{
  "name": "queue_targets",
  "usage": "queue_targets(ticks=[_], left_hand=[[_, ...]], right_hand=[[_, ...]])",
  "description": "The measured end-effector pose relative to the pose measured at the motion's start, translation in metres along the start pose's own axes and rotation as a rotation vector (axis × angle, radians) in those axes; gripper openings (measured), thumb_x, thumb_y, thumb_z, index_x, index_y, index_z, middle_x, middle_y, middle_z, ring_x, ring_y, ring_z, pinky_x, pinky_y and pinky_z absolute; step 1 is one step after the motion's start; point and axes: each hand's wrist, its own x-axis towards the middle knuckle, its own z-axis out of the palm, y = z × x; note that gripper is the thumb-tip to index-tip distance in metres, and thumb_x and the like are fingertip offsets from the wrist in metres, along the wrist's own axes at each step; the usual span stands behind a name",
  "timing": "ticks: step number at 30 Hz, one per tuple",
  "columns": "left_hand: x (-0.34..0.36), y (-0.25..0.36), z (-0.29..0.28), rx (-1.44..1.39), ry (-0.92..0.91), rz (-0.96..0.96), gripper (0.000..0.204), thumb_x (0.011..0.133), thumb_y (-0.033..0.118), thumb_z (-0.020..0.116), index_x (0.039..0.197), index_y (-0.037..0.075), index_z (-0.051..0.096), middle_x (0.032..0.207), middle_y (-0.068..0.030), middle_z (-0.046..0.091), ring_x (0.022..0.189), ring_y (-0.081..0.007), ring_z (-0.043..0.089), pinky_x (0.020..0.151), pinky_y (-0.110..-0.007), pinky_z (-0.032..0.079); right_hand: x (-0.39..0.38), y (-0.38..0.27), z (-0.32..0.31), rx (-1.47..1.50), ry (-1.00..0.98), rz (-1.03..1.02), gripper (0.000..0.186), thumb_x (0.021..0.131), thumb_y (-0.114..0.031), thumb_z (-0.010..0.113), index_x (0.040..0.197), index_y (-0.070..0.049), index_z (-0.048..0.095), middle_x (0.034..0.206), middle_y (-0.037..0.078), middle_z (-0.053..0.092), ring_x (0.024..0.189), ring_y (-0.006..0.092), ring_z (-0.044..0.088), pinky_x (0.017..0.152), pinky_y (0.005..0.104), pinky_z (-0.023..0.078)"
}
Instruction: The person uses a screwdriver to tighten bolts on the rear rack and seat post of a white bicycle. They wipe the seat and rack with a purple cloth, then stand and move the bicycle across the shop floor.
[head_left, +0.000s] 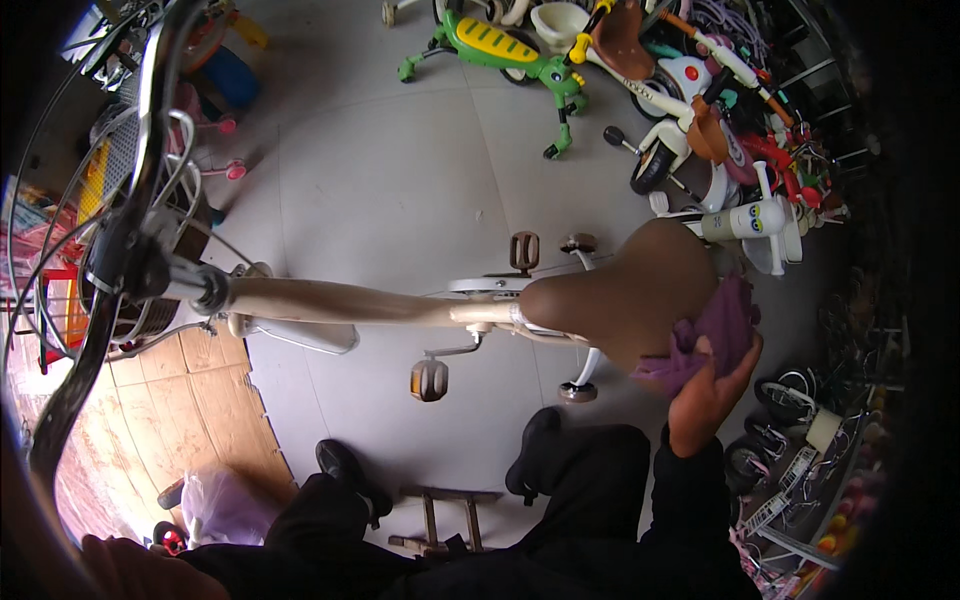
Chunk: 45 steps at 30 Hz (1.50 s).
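Observation:
A cream bicycle (pixel 350 300) stands crosswise in front of me, handlebar to the left and brown saddle (pixel 630 285) to the right. My right hand (pixel 710 395) is closed on a crumpled purple cloth (pixel 725 320), which rests against the saddle's rear edge. At the dim lower left edge, a brownish shape that looks like my left hand (pixel 140 570) shows; its fingers cannot be made out. Below the frame hang the pedals (pixel 429 381), and small stabilizer wheels (pixel 578 393) sit near the rear.
A green and yellow ride-on toy (pixel 500 50) stands at the far side. Children's bikes (pixel 690 120) crowd the far right, with small wheeled frames (pixel 790 460) at the near right. A low wooden stool (pixel 450 515) lies between my feet. Cardboard (pixel 180 390) and a plastic bag (pixel 230 505) are at left.

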Motion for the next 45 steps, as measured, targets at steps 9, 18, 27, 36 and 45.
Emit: queue_targets(ticks=[9, 18, 27, 36, 45], left_hand=[[-0.09, 0.022, 0.053, 0.102, 0.443, 0.132, 0.047, 0.098, 0.036, 0.067, 0.126, 0.0, 0.058, 0.072, -0.004, 0.059, 0.055, -0.0129, 0.055, 0.047, -0.026, 0.041], [-0.11, -0.112, 0.13, 0.728, 1.463, -0.953, 0.045, 0.107, 0.03, 0.054, 0.146, 0.007, 0.056, 0.071, 0.0028, 0.055, 0.059, -0.0084, 0.048, 0.051, -0.026, 0.039], [0.04, -0.187, 0.215, 0.68, 1.225, -0.902, 0.022, 0.093, 0.009, 0.079, 0.114, 0.004, 0.071, 0.103, -0.0018, 0.071, 0.096, -0.0154, 0.068, 0.085, -0.034, 0.054], [0.131, 0.071, 0.018, 2.442, 0.695, -1.418, 0.042, 0.081, 0.032, 0.084, 0.115, 0.011, 0.074, 0.092, -0.0198, 0.074, 0.084, -0.0318, 0.074, 0.07, -0.046, 0.057], [0.076, 0.114, -0.049, 2.14, -0.177, -1.551, 0.065, 0.086, 0.055, 0.077, 0.13, 0.009, 0.068, 0.142, -0.0207, 0.06, 0.133, -0.0347, 0.051, 0.102, -0.051, 0.048]], right_hand=[[-0.012, -0.02, -0.014, -0.133, -0.289, -0.289, 0.046, 0.091, -0.003, 0.063, 0.136, 0.002, 0.051, 0.139, 0.031, 0.058, 0.13, 0.0492, 0.057, 0.112, 0.0512, 0.043], [-0.038, -0.122, -0.074, 0.086, -1.152, -0.163, 0.034, 0.084, -0.006, 0.07, 0.117, -0.002, 0.059, 0.122, 0.025, 0.065, 0.114, 0.0464, 0.062, 0.1, 0.0531, 0.049], [-0.048, -0.162, -0.188, 0.632, -1.521, 0.081, 0.061, 0.087, -0.015, 0.075, 0.143, -0.002, 0.055, 0.143, 0.028, 0.057, 0.125, 0.0435, 0.059, 0.106, 0.0439, 0.049], [0.028, 0.021, -0.067, -0.107, -1.077, 0.093, 0.051, 0.088, -0.034, 0.077, 0.124, 0.0, 0.063, 0.11, 0.023, 0.074, 0.104, 0.0406, 0.072, 0.091, 0.0489, 0.057], [0.03, -0.036, 0.003, -0.201, -1.027, 0.571, 0.085, 0.086, -0.064, 0.072, 0.133, 0.004, 0.051, 0.132, 0.029, 0.061, 0.122, 0.0421, 0.064, 0.1, 0.047, 0.054]])
